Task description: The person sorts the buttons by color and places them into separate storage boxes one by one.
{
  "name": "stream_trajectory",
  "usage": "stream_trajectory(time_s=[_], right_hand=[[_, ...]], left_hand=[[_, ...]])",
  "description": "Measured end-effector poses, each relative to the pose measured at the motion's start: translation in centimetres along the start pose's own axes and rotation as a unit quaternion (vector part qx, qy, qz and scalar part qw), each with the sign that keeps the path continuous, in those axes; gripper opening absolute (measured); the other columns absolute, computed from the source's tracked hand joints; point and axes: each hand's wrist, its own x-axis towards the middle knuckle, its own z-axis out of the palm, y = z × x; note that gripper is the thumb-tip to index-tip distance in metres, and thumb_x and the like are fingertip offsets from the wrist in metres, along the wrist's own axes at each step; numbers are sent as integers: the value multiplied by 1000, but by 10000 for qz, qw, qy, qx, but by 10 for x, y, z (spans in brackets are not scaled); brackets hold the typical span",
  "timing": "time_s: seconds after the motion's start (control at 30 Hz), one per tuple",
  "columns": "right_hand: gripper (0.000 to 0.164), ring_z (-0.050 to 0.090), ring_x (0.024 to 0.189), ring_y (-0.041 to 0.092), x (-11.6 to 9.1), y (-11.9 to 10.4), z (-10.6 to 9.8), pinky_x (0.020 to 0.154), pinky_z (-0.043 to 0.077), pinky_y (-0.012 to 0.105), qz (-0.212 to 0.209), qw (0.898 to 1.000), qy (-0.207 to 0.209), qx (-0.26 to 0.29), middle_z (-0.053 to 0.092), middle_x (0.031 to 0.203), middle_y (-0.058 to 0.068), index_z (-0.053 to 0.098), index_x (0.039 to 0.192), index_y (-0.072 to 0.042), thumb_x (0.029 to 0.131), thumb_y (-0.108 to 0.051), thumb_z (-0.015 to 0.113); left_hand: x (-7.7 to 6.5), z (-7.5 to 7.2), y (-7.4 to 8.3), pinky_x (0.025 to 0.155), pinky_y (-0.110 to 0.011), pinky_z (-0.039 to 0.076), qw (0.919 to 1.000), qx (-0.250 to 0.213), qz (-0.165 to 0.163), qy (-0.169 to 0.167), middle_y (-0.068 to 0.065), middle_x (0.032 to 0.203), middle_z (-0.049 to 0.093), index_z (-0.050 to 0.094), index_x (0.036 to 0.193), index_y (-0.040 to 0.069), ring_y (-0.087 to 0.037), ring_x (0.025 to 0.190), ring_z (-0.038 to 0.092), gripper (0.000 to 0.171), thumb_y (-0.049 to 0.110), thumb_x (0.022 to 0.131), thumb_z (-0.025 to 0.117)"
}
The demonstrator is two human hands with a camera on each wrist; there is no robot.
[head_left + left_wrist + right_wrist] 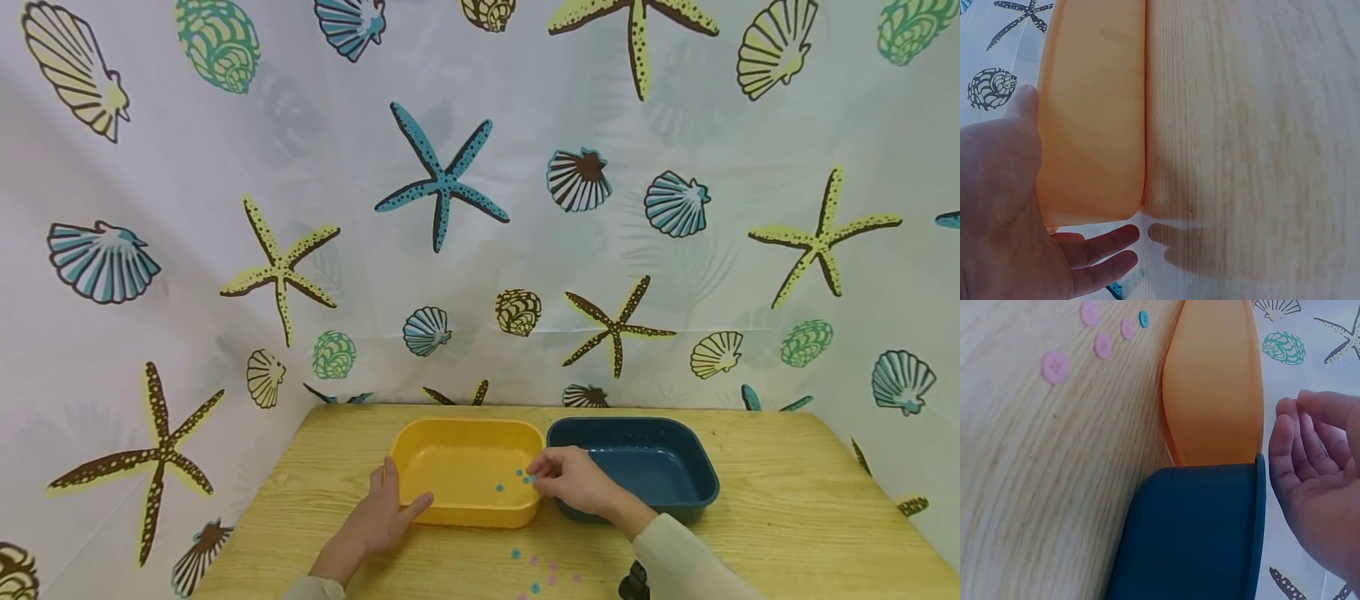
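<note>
My left hand [378, 508] rests against the left near corner of a yellow plastic bin [450, 422], thumb along the near rim and fingers at the end wall. In the left wrist view, its fingers [1107, 245] look fairly straight. Above the yellow bin's right end is my right hand [573, 479], fingertips and thumb drawn together. Several small blue buttons [499, 487] lie inside the bin. One blue button shows right at the right fingertips; whether it is held is unclear. No button shows between the right fingertips [1284, 406] in the right wrist view.
A dark blue bin [708, 492] stands against the yellow bin's right side. Loose pink buttons [1055, 367] and blue buttons [516, 553] lie on the wooden table [810, 500] in front. A curtain [480, 275] printed with shells and starfish surrounds the table's back and sides.
</note>
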Motion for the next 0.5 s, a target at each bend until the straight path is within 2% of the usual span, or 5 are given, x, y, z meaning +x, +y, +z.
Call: stream_trajectory(time_s=[0.13,0.3,0.5], right_hand=[[17,59,76,18,3,0,2,69,51,34,1,10000,15,-74,61,85,3,65,104,4,90,-6,62],[16,58,74,15,9,1,3,65,50,27,1,9997,82,-223,60,84,1,66,103,3,90,-5,62],[14,58,74,16,15,0,5,63,50,28,-29,9990,153,-426,61,83,0,67,101,1,90,-4,61]], left_hand=[[0,0,-1,65,-41,49,10000,-7,5,11,-37,142,16,0,144,-15,-25,74,58,100,55,93,49],[0,0,-1,71,-45,49,10000,2,3,6,-37,143,16,0,144,-15,-29,81,59,100,56,93,48],[0,0,-1,69,-44,49,10000,-42,-6,-26,-37,143,15,-1,144,-15,-29,81,59,101,56,93,48]])
